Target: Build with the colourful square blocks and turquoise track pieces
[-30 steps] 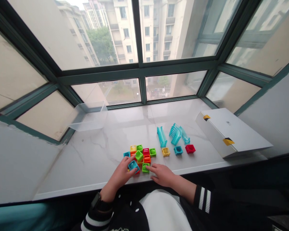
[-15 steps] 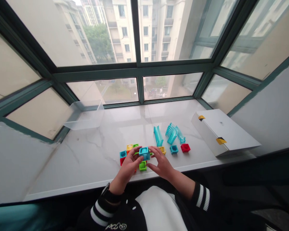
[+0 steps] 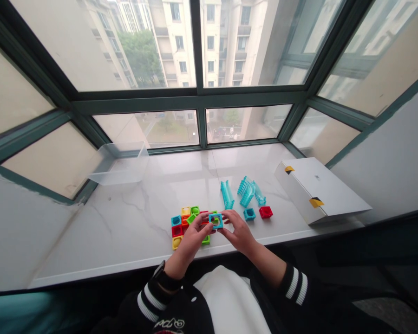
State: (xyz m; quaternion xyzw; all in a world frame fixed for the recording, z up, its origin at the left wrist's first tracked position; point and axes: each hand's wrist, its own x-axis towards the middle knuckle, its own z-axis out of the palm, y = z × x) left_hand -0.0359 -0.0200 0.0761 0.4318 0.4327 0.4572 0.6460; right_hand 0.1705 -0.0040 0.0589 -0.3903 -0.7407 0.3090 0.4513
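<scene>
**Blue cube block (image 3: 215,227) turning, hollow face toward the camera, two-handed hold**

Compared with half a second ago, the block is presenting its square-framed opening to the head camera and is sitting slightly further right. Left hand (image 3: 194,234): fingers are pinching the block's left edge. The block is hanging in the air over the right part of the block cluster (image 3: 177,231). Right hand (image 3: 240,233): thumb and forefinger are closing on its right edge. Judgement: the piece is being rotated or looked over; both hands are being occupied by it, and no joint to another piece is showing.

Surface, left to right: a clear plastic bin (image 3: 120,177) is standing near the glass on the marbled windowsill (image 3: 142,218). The multicoloured cluster is lying toward the front edge, partly hidden by the left hand. Beyond the right hand, a straight turquoise track piece (image 3: 226,195) is lying; a curved track piece (image 3: 245,192) is lying to its right. A teal cube (image 3: 249,214) and a red cube (image 3: 265,212) are sitting apart. A white box (image 3: 329,188) is occupying the right end.

Room: a grey-green window frame (image 3: 153,105) is spanning the back; a tree (image 3: 141,58) and apartment blocks (image 3: 226,41) are showing outside.
</scene>
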